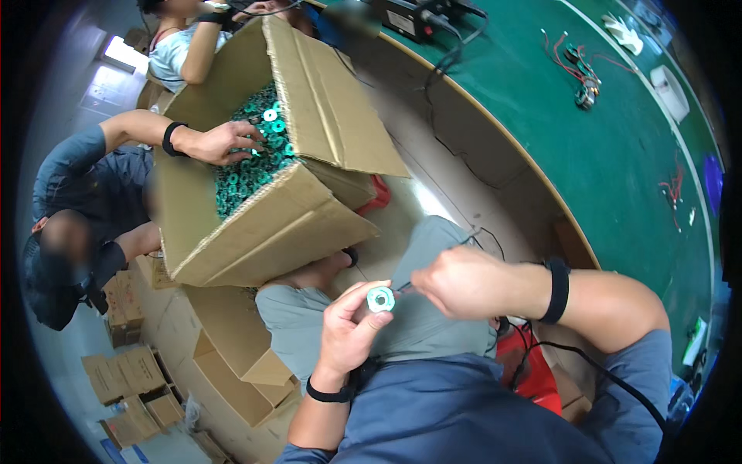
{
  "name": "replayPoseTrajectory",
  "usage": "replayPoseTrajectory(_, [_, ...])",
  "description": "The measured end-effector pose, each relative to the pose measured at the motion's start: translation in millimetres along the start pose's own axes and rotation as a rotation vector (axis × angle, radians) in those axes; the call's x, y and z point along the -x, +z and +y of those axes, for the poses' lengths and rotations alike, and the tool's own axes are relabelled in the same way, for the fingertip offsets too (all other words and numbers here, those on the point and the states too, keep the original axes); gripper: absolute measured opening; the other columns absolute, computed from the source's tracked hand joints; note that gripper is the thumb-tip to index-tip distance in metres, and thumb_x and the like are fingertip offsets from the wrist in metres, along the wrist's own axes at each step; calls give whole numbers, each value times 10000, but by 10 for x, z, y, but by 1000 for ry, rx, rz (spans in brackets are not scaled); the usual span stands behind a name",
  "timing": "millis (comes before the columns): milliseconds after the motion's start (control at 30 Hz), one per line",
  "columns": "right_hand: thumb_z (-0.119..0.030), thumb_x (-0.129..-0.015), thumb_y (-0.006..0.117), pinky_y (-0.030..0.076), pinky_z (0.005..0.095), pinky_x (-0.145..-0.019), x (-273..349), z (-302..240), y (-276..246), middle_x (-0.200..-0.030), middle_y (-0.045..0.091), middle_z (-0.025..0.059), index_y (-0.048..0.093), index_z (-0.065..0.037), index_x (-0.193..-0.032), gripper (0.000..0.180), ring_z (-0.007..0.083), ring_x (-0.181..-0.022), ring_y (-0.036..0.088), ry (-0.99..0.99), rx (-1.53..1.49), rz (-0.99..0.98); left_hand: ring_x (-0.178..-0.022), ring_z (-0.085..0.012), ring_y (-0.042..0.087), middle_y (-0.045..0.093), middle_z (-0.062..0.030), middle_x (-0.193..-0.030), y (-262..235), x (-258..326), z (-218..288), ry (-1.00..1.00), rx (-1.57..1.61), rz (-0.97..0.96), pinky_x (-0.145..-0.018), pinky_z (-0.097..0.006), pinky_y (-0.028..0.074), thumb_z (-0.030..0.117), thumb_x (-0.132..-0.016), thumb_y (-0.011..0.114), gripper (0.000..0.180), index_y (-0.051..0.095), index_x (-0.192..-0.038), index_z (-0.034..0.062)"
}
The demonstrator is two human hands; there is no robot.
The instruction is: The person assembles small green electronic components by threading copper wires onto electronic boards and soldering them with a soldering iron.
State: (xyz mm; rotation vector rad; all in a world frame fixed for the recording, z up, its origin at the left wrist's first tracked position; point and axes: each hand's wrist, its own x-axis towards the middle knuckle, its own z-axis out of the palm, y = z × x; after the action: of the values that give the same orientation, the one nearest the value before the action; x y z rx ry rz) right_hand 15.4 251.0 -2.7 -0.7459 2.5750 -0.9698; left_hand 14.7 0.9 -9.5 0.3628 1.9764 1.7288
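Observation:
My left hand (348,329) is closed around a small ring-shaped part (380,300). The part has a white and green face with a dark middle, and it is held up above my lap. Close by on its right, my right hand (462,282) is closed in a pinch. A thin dark tip (403,287) shows between this hand and the part; whatever it belongs to is hidden by the fingers. Whether the tip touches the part, I cannot tell.
A large open cardboard box (255,251) holds many similar green ring parts (255,166); a co-worker's hand (224,144) reaches into it. Another person sits beyond. At right, a green-topped table (533,85) carries wired parts (585,81) and a white tape roll (669,93). A black cable (595,359) runs beside my right arm.

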Motion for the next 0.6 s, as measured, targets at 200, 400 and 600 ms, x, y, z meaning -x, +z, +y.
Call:
replayPoseTrajectory(200, [-120, -855, 603, 545, 486, -591, 86, 27, 126, -652, 639, 205, 633, -10, -818, 120, 395, -636, 665, -62, 1, -107, -937, -162, 682, 659, -137, -1224, -250, 108, 8, -210, 598, -14, -825, -289, 572, 30, -956, 647, 450, 526, -1389, 15])
replayPoseTrajectory(400, [-133, -888, 581, 543, 494, -587, 108, 34, 137, -636, 625, 206, 623, -13, -796, 157, 402, -617, 652, -53, -8, -113, -924, -155, 678, 662, -135, -1212, -743, 266, 302, -147, 473, 25, -807, -276, 568, -11, -928, 662, 392, 565, -1307, 12])
replayPoseTrajectory(600, [-163, -915, 560, 542, 517, -604, 69, 80, 93, -640, 635, 216, 635, -13, -792, 208, 423, -622, 653, -22, 1, -142, -1080, -161, 616, 638, -132, -1177, -1181, 17, 1140, 4, 89, 70, -890, -282, 546, -90, -847, 722, 426, 589, -1245, -13])
